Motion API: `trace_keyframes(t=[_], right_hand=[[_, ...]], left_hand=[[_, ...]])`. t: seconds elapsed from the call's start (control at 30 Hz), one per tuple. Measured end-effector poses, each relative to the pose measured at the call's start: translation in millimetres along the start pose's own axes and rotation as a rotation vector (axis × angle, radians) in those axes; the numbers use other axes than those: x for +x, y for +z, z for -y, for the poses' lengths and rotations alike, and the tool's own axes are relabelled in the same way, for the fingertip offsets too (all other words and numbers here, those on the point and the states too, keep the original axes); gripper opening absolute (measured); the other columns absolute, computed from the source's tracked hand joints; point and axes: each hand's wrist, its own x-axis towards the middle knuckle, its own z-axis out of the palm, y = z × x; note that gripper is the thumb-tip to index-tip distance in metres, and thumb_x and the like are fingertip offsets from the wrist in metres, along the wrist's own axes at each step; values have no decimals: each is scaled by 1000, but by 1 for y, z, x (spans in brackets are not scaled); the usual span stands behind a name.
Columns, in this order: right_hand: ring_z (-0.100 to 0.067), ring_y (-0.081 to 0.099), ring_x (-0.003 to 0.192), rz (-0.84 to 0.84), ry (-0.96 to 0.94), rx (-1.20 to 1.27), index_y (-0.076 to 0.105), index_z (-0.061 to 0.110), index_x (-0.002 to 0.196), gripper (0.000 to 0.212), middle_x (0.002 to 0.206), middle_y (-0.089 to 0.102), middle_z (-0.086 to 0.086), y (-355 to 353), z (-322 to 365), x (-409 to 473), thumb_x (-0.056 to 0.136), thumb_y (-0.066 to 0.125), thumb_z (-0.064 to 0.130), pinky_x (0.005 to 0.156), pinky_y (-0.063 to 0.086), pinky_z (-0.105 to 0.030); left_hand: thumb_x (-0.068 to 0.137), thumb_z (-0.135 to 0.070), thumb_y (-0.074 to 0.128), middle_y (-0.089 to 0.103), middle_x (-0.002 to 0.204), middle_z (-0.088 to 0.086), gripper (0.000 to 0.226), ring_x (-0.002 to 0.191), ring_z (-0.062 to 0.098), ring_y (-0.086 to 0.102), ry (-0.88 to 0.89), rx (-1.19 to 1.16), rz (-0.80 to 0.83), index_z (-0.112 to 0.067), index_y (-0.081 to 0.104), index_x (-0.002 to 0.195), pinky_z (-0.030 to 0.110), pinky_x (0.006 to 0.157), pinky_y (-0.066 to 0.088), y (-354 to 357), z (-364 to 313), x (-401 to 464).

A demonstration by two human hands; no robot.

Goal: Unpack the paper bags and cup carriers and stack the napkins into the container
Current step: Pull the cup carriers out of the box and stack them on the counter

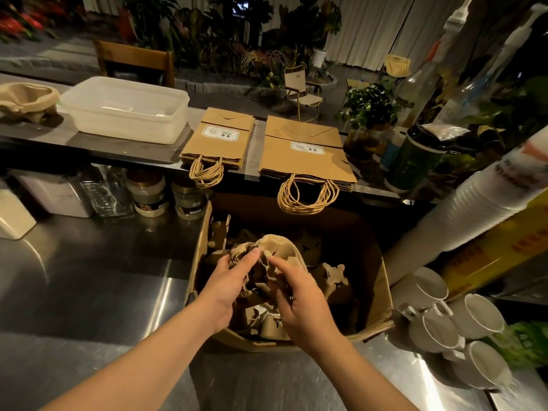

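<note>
On the raised shelf lie a brown pulp cup carrier (26, 99), a translucent plastic container (127, 109) and two flat brown paper bag stacks (218, 137). Below, the left hand (229, 287) and right hand (299, 295) together grip another pulp carrier (277, 247) over the open cardboard box (376, 292) on the steel worktop (89, 277).

The steel table (89, 277) carries an open cardboard box (376, 298) of cup carriers, white mugs (439, 330) to its right, and jars (148, 194) at the back. The raised shelf (35, 134) behind holds a pulp cup carrier (26, 99), a translucent container (127, 111) and two flat stacks of paper bags (219, 140), side by side.
</note>
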Motion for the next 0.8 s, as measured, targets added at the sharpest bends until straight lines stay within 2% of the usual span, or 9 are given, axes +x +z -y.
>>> trace_keyframes(t=[0.13,0.23,0.3,0.4,0.5,0.6,0.67,0.73,0.8], right_hand=[[20,35,122,29,-19,17,28,62,140,64,122,36,39,3,4,2,101,61,24,108,37,-14],[18,35,125,51,-18,37,27,64,141,65,123,31,47,6,4,2,102,60,24,107,38,-14],[22,32,125,79,-23,46,25,66,141,61,123,28,51,7,5,1,103,57,30,103,35,-9],[27,30,120,152,-46,35,21,64,139,51,126,30,45,9,11,0,103,52,44,94,32,-1],[13,40,127,195,-33,58,26,55,146,52,143,41,28,15,9,0,102,52,50,103,40,-11],[4,47,130,219,-2,98,28,51,146,54,144,46,24,15,5,1,99,55,53,109,46,-26],[5,48,126,186,-17,93,34,52,140,46,134,48,27,9,1,4,99,56,51,108,47,-26],[4,49,121,88,6,93,38,51,133,39,125,48,27,2,-8,9,99,56,46,106,47,-27],[1,51,117,-61,93,79,44,46,131,35,118,48,26,-5,-24,18,99,58,43,102,50,-30]], left_hand=[[70,-66,73,69,126,3,81,116,21,60,8,-28,11,-27,56,138,41,94,48,0,-3,-1],[62,-73,78,72,124,6,85,120,29,63,-6,-50,42,-27,63,131,52,107,48,-2,-1,0],[53,-77,86,73,124,7,94,123,33,63,-14,-73,56,-28,65,130,58,109,47,-4,-1,0],[56,-75,86,73,125,6,87,125,33,62,-8,-68,94,-31,67,129,60,110,45,-5,-1,1],[48,-74,91,72,128,3,88,129,31,58,-7,-33,100,-36,69,124,59,116,37,-6,4,5],[60,-60,91,74,121,6,68,122,31,64,-37,-32,96,-32,72,120,54,111,44,-7,4,6],[71,-50,86,76,116,10,57,114,31,68,-63,-44,62,-24,71,120,47,96,53,-6,1,6],[79,-45,78,78,110,10,51,108,30,69,-74,-65,32,-19,70,122,41,83,53,-5,0,6],[85,-44,73,78,109,8,45,110,30,69,-86,-85,23,-19,71,122,45,91,54,-6,0,9]])
